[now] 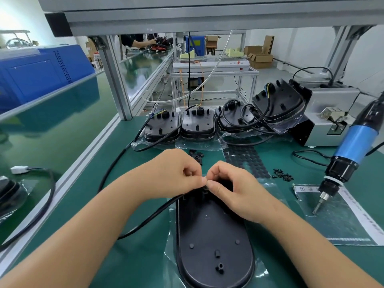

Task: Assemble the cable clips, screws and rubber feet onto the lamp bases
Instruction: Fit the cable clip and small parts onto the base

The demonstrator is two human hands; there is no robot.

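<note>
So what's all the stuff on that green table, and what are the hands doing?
Lamp base being worked on: one, black, lying on clear plastic nearest the person.
Cable: one, black, running from that base off to the left.
Stacked lamp bases: four stacks, black, along the back of the table.
Rubber feet sheet: one, black dots, behind the hands.
Cable clips: small pile, black, left of the sheet.
Screws: small pile, black, right of the sheet.
Electric screwdriver: one, blue and black, hanging on the right.
Screw feeder box: one, grey, back right.
Left hand: pinching a small black part at the base's far end.
Right hand: pinching there too.
</note>
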